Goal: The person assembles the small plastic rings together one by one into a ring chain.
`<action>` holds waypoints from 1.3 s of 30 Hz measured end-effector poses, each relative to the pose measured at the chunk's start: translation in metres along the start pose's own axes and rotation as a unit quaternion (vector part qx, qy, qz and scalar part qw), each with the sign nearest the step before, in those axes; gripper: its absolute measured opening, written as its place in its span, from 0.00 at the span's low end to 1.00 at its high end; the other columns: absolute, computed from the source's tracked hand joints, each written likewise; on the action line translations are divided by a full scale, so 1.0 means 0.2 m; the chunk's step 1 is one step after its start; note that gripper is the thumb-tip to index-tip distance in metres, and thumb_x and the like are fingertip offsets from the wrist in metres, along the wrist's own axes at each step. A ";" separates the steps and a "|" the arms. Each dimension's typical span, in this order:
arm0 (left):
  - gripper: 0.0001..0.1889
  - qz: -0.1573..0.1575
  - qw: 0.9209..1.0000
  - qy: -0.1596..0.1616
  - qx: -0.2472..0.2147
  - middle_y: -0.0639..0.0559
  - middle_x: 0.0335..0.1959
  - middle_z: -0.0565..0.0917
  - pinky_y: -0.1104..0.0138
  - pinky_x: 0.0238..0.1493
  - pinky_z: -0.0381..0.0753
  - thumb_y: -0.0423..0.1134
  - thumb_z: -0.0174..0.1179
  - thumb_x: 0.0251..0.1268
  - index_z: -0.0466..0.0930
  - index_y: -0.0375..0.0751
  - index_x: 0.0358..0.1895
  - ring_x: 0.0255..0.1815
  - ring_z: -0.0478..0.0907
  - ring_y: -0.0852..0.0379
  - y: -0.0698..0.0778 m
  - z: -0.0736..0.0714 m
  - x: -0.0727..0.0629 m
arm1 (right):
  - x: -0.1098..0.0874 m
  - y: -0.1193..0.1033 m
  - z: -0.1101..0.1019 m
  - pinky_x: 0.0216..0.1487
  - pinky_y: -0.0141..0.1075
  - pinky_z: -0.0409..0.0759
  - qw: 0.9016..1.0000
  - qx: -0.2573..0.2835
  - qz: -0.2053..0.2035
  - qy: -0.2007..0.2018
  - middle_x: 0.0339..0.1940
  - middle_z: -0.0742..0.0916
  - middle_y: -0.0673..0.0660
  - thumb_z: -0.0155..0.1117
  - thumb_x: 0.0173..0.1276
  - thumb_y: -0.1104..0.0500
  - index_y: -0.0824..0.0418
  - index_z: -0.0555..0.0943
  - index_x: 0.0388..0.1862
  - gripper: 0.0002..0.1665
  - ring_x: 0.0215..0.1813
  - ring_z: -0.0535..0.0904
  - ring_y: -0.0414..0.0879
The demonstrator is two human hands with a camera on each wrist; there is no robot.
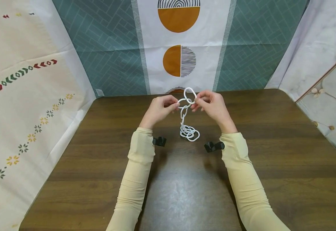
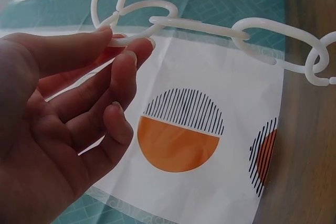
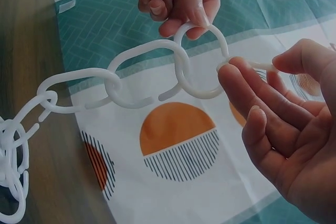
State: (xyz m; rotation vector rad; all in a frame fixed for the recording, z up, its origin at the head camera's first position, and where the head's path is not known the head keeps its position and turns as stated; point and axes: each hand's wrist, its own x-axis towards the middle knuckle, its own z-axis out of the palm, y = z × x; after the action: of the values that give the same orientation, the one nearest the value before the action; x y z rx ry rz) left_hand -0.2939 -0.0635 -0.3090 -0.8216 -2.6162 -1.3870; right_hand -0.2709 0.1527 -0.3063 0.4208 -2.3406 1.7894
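Observation:
Raised over the far part of the table, a chain of white plastic links (image 1: pixel 182 120) hangs between both hands, its lower end heaped on the wood. My left hand (image 1: pixel 162 108) pinches one link (image 3: pixel 207 96) between thumb and fingertips. The end link (image 1: pixel 187 88) sits in the pinch of my right hand (image 1: pixel 213 104), standing up above the left-held one and hooked with it. Small gaps show in the sides of several links, as on the long link (image 3: pixel 142 103) in the right wrist view. Part of each held link hides behind fingers.
The brown wooden table (image 1: pixel 98 179) ends at a teal and white patterned cloth (image 1: pixel 113 48) behind the hands. Patterned cloths also hang at left and right. A black wrist mount (image 1: pixel 159 141) sticks out from the left sleeve, another mount (image 1: pixel 214 147) from the right.

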 end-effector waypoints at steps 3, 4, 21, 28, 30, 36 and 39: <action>0.07 0.002 1.000 -0.001 -0.003 0.44 0.32 0.86 0.68 0.33 0.76 0.38 0.61 0.66 0.83 0.38 0.39 0.31 0.80 0.49 0.01 0.00 0.00 | 0.00 0.00 0.00 0.27 0.25 0.76 1.000 0.001 0.006 -0.006 0.18 0.85 0.39 0.56 0.68 0.66 0.71 0.76 0.38 0.07 0.23 0.84 0.33; 0.07 0.002 1.000 -0.001 -0.003 0.44 0.32 0.86 0.67 0.33 0.76 0.38 0.61 0.66 0.83 0.38 0.39 0.31 0.80 0.48 0.01 0.00 0.00 | 0.00 0.01 0.00 0.27 0.25 0.76 1.000 0.001 0.009 -0.008 0.19 0.85 0.39 0.56 0.69 0.66 0.71 0.76 0.38 0.07 0.24 0.84 0.33; 0.06 0.019 1.000 -0.002 -0.001 0.45 0.32 0.85 0.68 0.33 0.76 0.39 0.61 0.67 0.83 0.39 0.39 0.32 0.80 0.44 -0.01 0.00 0.00 | -0.01 0.01 -0.04 0.32 0.28 0.74 0.995 -0.088 0.017 -0.033 0.27 0.87 0.53 0.56 0.68 0.64 0.69 0.77 0.38 0.07 0.29 0.80 0.32; 0.07 0.010 1.000 -0.004 -0.003 0.46 0.32 0.85 0.67 0.33 0.75 0.39 0.61 0.67 0.83 0.39 0.39 0.32 0.79 0.45 -0.01 -0.01 0.00 | -0.03 0.00 -0.09 0.32 0.29 0.72 0.996 -0.093 0.010 -0.004 0.32 0.88 0.54 0.54 0.67 0.65 0.65 0.76 0.35 0.05 0.30 0.79 0.33; 0.08 0.011 1.000 -0.009 -0.001 0.46 0.31 0.85 0.67 0.33 0.75 0.39 0.61 0.67 0.83 0.37 0.40 0.31 0.79 0.49 -0.01 -0.02 0.00 | -0.03 -0.01 -0.09 0.32 0.29 0.72 0.996 -0.090 -0.001 0.011 0.27 0.87 0.48 0.54 0.66 0.66 0.64 0.76 0.34 0.03 0.28 0.79 0.34; 0.07 -0.006 0.999 -0.045 0.003 0.43 0.35 0.86 0.67 0.33 0.76 0.36 0.61 0.66 0.82 0.39 0.43 0.31 0.80 0.55 -0.02 -0.02 0.00 | -0.03 -0.02 -0.09 0.30 0.28 0.73 0.994 -0.093 -0.043 0.046 0.21 0.82 0.40 0.60 0.65 0.65 0.66 0.79 0.37 0.05 0.24 0.76 0.35; 0.07 -0.016 0.998 -0.058 0.000 0.43 0.36 0.87 0.66 0.34 0.77 0.35 0.60 0.67 0.81 0.41 0.45 0.32 0.81 0.54 -0.02 -0.03 -0.01 | -0.03 -0.03 -0.08 0.30 0.27 0.71 0.990 -0.120 -0.055 0.042 0.23 0.81 0.36 0.64 0.65 0.61 0.63 0.82 0.39 0.07 0.26 0.76 0.34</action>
State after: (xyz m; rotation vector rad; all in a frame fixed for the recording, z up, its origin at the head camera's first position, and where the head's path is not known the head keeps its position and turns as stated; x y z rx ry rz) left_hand -0.2957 -0.0708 -0.3092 -0.8907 -2.7269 -1.3875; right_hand -0.2634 0.1683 -0.2986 0.4195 -2.3852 1.4259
